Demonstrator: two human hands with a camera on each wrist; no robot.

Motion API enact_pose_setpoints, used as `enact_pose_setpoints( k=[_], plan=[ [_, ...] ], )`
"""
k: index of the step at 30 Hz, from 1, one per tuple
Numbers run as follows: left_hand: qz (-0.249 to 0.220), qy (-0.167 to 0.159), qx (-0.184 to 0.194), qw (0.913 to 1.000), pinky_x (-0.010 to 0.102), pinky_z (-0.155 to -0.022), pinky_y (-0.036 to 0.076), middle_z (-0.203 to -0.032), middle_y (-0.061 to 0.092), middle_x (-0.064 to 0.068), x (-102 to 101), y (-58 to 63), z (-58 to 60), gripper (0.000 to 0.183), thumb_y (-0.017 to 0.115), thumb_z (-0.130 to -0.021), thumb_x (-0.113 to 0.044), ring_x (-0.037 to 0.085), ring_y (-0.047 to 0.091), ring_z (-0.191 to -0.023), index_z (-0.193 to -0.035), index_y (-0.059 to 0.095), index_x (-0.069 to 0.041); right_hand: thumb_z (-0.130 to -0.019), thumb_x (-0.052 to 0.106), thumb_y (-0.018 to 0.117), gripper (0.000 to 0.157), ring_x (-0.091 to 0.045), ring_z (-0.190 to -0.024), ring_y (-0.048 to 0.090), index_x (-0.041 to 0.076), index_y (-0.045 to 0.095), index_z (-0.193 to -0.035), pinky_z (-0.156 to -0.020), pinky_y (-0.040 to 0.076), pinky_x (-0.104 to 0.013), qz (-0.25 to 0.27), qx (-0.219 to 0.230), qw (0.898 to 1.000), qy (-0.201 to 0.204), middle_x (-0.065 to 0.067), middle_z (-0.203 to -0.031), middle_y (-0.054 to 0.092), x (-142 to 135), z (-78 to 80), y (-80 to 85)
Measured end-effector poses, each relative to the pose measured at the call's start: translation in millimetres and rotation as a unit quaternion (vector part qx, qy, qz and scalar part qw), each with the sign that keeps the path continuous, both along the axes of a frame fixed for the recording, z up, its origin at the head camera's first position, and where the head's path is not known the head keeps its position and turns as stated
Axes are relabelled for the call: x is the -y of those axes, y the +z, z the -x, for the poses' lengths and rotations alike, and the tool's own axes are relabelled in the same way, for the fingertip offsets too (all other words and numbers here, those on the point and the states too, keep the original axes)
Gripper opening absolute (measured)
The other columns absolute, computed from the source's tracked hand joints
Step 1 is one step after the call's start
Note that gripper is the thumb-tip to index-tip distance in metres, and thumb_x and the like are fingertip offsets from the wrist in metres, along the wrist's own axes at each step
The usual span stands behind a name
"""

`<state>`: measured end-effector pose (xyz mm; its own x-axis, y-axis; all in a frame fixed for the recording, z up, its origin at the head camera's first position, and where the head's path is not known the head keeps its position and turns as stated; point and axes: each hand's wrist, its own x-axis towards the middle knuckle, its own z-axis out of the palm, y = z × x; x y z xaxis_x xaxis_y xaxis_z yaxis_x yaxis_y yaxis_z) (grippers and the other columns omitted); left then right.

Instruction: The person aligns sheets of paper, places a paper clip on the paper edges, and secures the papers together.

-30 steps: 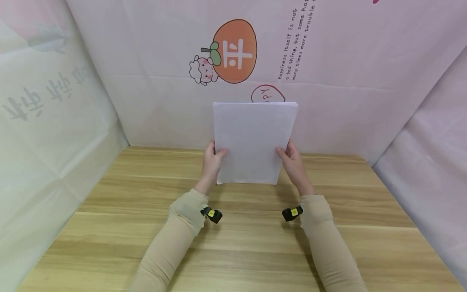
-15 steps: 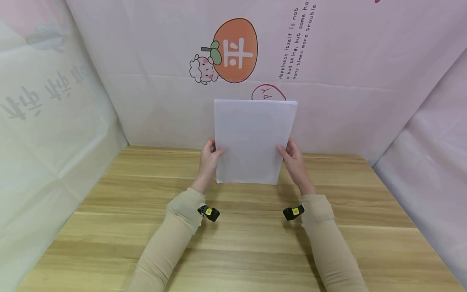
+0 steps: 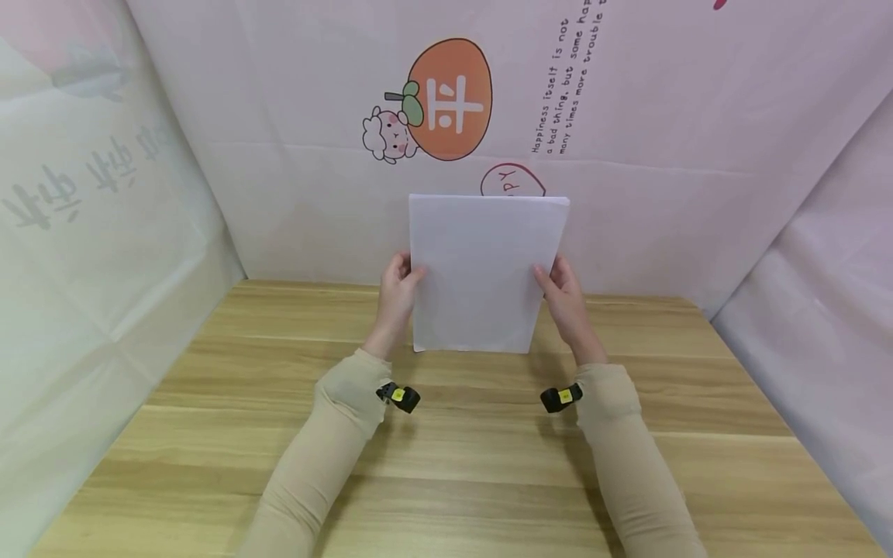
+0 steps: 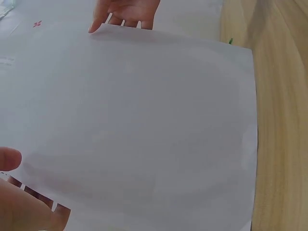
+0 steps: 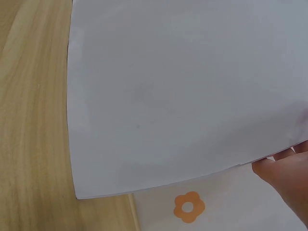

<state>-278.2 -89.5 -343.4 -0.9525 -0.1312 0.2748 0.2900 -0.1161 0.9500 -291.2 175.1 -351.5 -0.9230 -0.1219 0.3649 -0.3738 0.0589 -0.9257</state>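
A stack of white paper (image 3: 481, 271) stands upright near the table's far edge, its bottom edge at the tabletop and its top slightly uneven at the right corner. My left hand (image 3: 398, 294) grips the stack's left side, thumb on the near face and fingers behind. On the opposite side my right hand (image 3: 567, 302) holds it the same way. The left wrist view shows the paper (image 4: 144, 120) with a hand at each side edge. In the right wrist view the right hand (image 5: 288, 178) is at the sheets' edge, its thumb out of sight.
The wood-grain table (image 3: 460, 480) stretches toward me and to both sides. A white printed cloth (image 3: 314, 209) with an orange fruit drawing hangs right behind the stack. More cloth walls stand at the left (image 3: 91, 271) and right (image 3: 823, 271).
Both hands have slid a little higher along the sides of the stack, and the left has shifted slightly outward. The stack stays upright in nearly the same place.
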Motion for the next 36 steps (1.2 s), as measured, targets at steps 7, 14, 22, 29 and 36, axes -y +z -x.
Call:
enact_pose_setpoints(
  k=[7,14,22,29,36],
  plan=[
    [0.008,0.007,-0.006,0.9999,0.027,-0.090,0.039,-0.112,0.055,0.013,0,5.2,2.8,0.027,0.043,-0.099,-0.008,0.017,0.050,-0.102,-0.121,0.050,0.007,-0.100,0.028,0.046,0.052,-0.010,-0.116,0.053,0.012,0.029,-0.147,-0.097,0.044,-0.031,0.012,-0.005,1.000,-0.004,-0.014,-0.140,0.046,4,-2.4,4.9],
    [0.006,-0.002,0.002,1.0000,0.027,-0.085,0.037,-0.102,0.052,0.008,-2,5.7,1.9,0.030,0.040,-0.101,-0.009,0.015,0.046,-0.098,-0.123,0.050,0.007,-0.102,0.027,0.041,0.051,-0.016,-0.122,0.049,0.012,0.027,-0.149,-0.106,0.037,-0.044,0.001,-0.006,1.000,-0.013,-0.016,-0.144,0.042,5,-3.8,3.9],
    [-0.007,-0.005,0.003,1.0000,0.026,-0.089,0.037,-0.104,0.052,0.007,-3,9.4,-2.7,0.028,0.039,-0.101,-0.008,0.014,0.046,-0.101,-0.121,0.051,0.008,-0.102,0.023,0.039,0.049,-0.021,-0.131,0.042,0.009,0.027,-0.148,-0.111,0.030,-0.046,0.007,-0.016,1.000,-0.018,-0.014,-0.147,0.038,6,-6.4,5.3],
    [-0.027,0.003,-0.021,0.9994,0.026,-0.090,0.038,-0.103,0.054,0.007,-6,11.6,-4.3,0.026,0.039,-0.099,-0.005,0.013,0.048,-0.100,-0.118,0.052,0.009,-0.102,0.024,0.040,0.049,-0.017,-0.128,0.044,0.008,0.029,-0.147,-0.109,0.034,-0.038,0.016,-0.025,0.999,-0.019,-0.014,-0.145,0.040,6,-9.4,8.6],
    [-0.036,0.003,-0.021,0.9991,0.024,-0.089,0.038,-0.104,0.055,0.006,-8,12.7,-5.2,0.025,0.040,-0.099,-0.005,0.012,0.048,-0.100,-0.116,0.052,0.009,-0.102,0.025,0.041,0.049,-0.015,-0.126,0.045,0.008,0.030,-0.146,-0.106,0.036,-0.032,0.024,-0.027,0.999,-0.020,-0.014,-0.143,0.042,6,-10.4,9.3]
  ],
)
